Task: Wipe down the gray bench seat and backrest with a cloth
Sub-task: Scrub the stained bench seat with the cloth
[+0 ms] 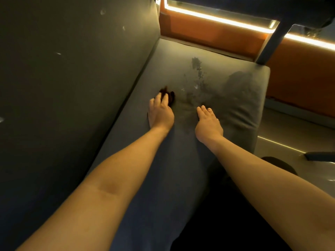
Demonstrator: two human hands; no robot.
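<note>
Little finished, judging by the marks. Dark crumpled cloth [169,96] at frame centre, bunched on the grey padded bench seat [172,57] under the left hand [161,113], fingers [158,98] spread and curled over it. Right hand [208,124] just beside, flat on the cushion, fingers straight and close together, holding nothing. Dark blotches [197,69] above and right of the cloth, dirt or damp, hard to tell. Pale specks [103,11] on the grey upholstered backrest [63,87] at upper left, apparently unwiped. Beyond, orange wall panel [208,37] and glowing light strip [217,19].

Cloth [170,96] on seat [181,66], backrest [72,69] L.
</note>
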